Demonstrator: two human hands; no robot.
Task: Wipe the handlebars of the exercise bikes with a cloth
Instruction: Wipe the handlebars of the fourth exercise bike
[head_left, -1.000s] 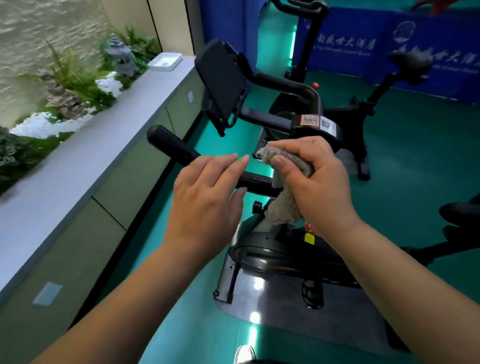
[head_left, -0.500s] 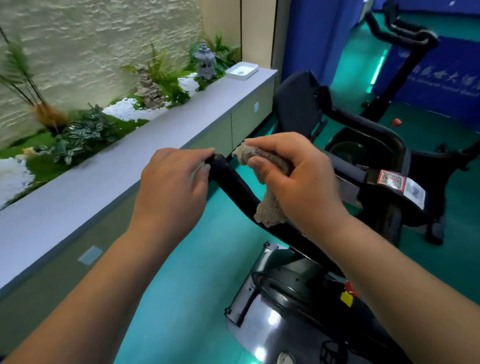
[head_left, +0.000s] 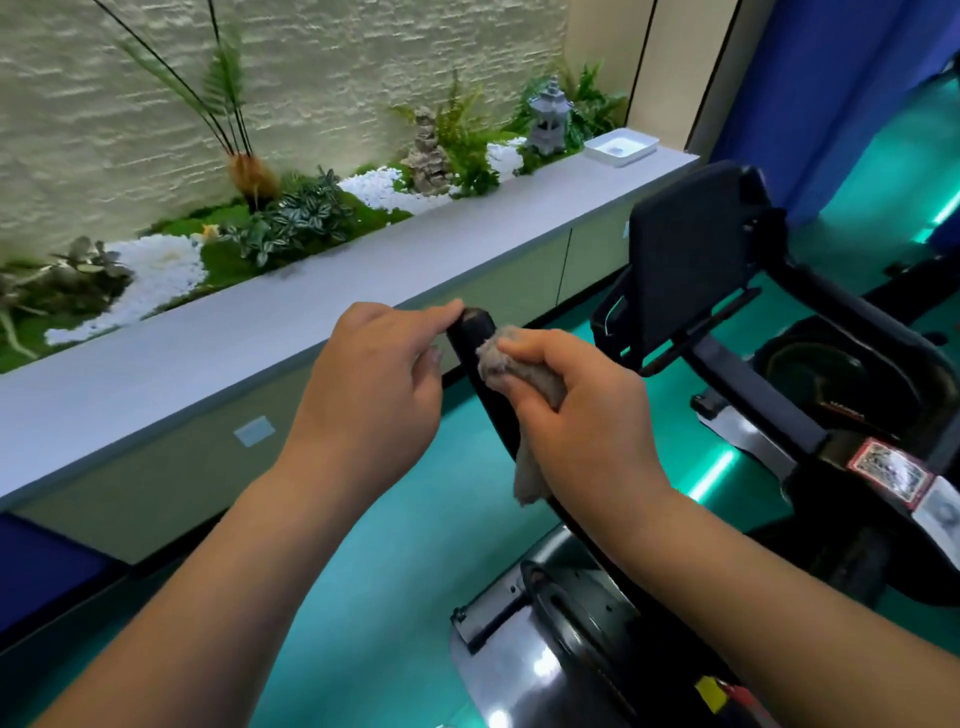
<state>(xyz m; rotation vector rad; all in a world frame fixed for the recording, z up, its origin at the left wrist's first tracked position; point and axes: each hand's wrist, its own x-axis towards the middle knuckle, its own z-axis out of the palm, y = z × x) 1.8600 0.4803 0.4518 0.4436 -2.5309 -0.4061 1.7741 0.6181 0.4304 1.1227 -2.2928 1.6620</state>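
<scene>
The black handlebar (head_left: 471, 332) of the exercise bike rises from lower right to its rounded end at centre. My left hand (head_left: 374, 384) holds that end, its index finger over the tip and its thumb against the bar's left side. My right hand (head_left: 587, 415) grips a grey-brown fluffy cloth (head_left: 500, 358) and presses it onto the bar just below the tip. A flap of the cloth hangs down under this hand. The bar's middle is hidden behind my right hand.
The bike's black screen holder (head_left: 685, 260) stands at the right, and its shiny wheel housing (head_left: 571, 623) is below my arms. A long grey ledge (head_left: 234, 343) runs along the left with a white tray (head_left: 621, 147) and a planted bed (head_left: 291, 218) behind it. The floor is teal.
The view swung left and closer to the bar's end. My right hand slid the cloth up the handlebar toward the tip. My left hand went from open above the bar to holding its end.
</scene>
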